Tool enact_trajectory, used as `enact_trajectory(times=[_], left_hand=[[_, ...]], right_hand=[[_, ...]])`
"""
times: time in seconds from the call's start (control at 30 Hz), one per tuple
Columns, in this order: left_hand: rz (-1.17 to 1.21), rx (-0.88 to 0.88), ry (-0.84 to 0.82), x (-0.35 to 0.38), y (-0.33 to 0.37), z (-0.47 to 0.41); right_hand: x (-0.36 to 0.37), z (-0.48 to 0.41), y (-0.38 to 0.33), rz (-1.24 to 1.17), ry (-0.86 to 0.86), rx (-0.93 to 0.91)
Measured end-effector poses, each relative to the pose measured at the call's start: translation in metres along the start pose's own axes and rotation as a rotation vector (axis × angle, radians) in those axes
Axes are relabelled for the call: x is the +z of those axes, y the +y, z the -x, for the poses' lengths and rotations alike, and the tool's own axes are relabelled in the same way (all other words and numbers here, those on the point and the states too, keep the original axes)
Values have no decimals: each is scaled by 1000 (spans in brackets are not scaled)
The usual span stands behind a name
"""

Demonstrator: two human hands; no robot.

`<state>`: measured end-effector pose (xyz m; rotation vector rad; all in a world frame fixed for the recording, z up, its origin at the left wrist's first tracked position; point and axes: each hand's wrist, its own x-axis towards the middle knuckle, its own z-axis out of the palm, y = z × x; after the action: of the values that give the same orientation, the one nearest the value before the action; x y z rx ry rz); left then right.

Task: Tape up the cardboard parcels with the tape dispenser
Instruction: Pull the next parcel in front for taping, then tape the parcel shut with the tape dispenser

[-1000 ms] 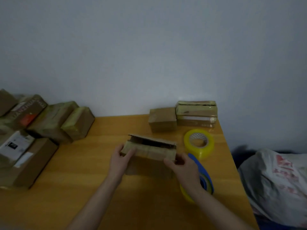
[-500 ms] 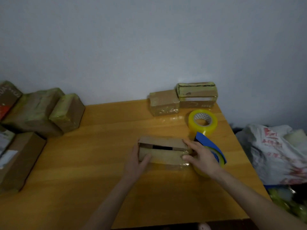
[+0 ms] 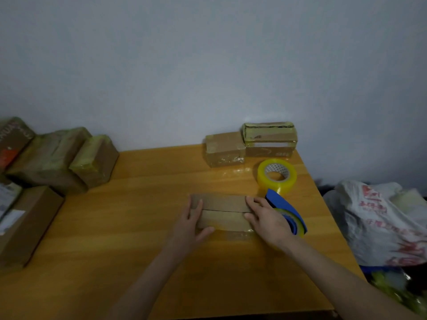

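A small brown cardboard parcel (image 3: 223,211) lies flat on the wooden table (image 3: 129,218), its two top flaps folded down with a seam between them. My left hand (image 3: 189,224) rests on its left end with straight fingers over the flaps. My right hand (image 3: 268,218) presses the right end with straight fingers. Right beside that hand lies the blue tape dispenser (image 3: 287,210) with a yellow roll; it is partly hidden by my hand.
A spare yellow tape roll (image 3: 276,175) stands behind the dispenser. Two taped parcels (image 3: 249,144) sit at the back by the wall. Several parcels (image 3: 53,162) are stacked at the left. A white plastic bag (image 3: 381,222) lies off the table's right edge.
The parcel's flaps, open a second ago, now lie shut and flat. Both hands have shifted on top of the parcel's ends. The view has tilted down and closer.
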<state>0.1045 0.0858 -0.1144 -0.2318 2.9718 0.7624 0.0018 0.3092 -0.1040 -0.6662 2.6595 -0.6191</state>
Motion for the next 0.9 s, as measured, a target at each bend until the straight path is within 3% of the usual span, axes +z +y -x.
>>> enact_trajectory(times=[0.1, 0.17, 0.23, 0.33, 0.57, 0.73, 0.8, 0.9], left_hand=[[45, -19, 25, 3, 3, 1], [35, -25, 42, 4, 4, 2], [1, -31, 52, 5, 5, 2], [-16, -32, 57, 7, 6, 2], [-19, -47, 87, 9, 6, 2], [-82, -87, 107, 11, 7, 2], [-98, -92, 98, 10, 7, 2], [-68, -105, 100, 10, 8, 3]], right_hand=[[-26, -3, 19, -185, 90, 112], [-37, -3, 40, -69, 130, 297], [-36, -1, 61, 37, 3, 439], [-24, -1, 82, -12, -163, 511], [-30, -15, 86, -151, -76, 514], [-74, -24, 72, -607, 0, 524], [-104, -26, 55, -692, -24, 468], [-136, -27, 18, -600, -82, 259]])
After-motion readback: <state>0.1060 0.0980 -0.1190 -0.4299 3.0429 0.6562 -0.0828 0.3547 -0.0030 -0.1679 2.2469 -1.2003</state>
